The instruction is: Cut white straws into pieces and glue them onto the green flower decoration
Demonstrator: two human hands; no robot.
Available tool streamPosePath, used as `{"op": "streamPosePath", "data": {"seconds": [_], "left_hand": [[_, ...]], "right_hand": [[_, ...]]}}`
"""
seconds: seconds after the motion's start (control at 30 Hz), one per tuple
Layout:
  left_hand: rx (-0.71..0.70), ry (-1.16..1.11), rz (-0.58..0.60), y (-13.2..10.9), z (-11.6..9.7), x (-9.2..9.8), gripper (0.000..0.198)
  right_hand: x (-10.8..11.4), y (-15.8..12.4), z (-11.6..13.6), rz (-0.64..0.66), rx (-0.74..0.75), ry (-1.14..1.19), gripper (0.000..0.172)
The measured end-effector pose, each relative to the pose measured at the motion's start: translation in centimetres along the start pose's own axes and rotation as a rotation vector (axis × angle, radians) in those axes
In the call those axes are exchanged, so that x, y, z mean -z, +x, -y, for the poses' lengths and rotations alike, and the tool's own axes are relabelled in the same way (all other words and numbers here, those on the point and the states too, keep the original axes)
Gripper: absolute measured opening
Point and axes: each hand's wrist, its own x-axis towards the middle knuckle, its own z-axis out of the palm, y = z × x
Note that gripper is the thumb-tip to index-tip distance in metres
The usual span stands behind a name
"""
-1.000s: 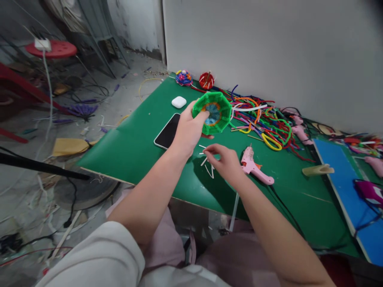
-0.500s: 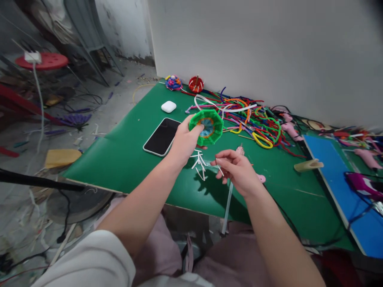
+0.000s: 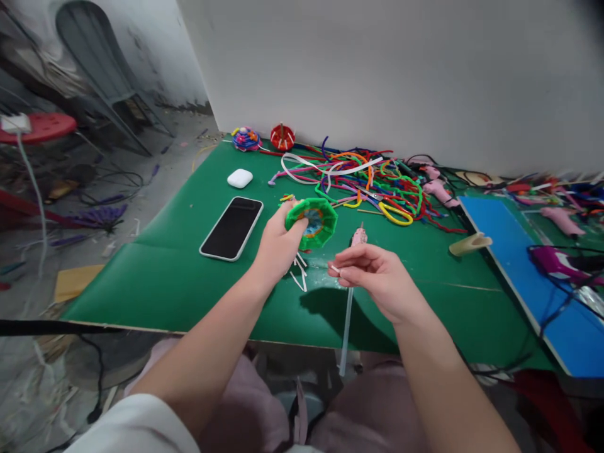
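Note:
My left hand (image 3: 276, 244) is closed on a green woven pipe-cleaner cup (image 3: 312, 221) with a blue and orange centre, held tilted over the green table (image 3: 165, 277). My right hand (image 3: 375, 274) pinches a short white stick (image 3: 335, 269) between thumb and fingers, just right of the cup. Several more short white sticks (image 3: 299, 270) lie on the table below the left hand. A pink glue gun (image 3: 358, 237) lies behind my right hand, with a clear glue stick (image 3: 346, 327) trailing toward the table's edge.
A black phone (image 3: 231, 228) and a white earbud case (image 3: 240, 178) lie to the left. A tangle of coloured pipe cleaners (image 3: 372, 179) with yellow-handled scissors (image 3: 395, 214) fills the back. Two small woven pieces (image 3: 264, 137) stand by the wall. A blue board (image 3: 528, 264) lies at right.
My left hand has lowered the green cup toward the table. My right hand picked up one white stick from the pile and lifted it. The camera has swung to the right.

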Motion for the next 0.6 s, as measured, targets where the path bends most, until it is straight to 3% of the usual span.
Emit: {"op": "streamPosePath", "data": {"seconds": [0.13,0.43,0.6], "left_hand": [[-0.180,0.165,0.004,-0.3,0.0,0.0,0.021],[-0.308,0.350,0.063,-1.4,-0.6,-0.5,0.024],[-0.448,0.422,0.065,-1.7,-0.3,-0.8,0.028]], "right_hand": [[0.4,-0.2,0.5,-0.025,0.018,-0.005,0.025],[0.5,-0.6,0.8,-0.101,0.081,-0.085,0.017],[0.2,-0.8,0.9,-0.121,0.090,-0.193,0.010]]}}
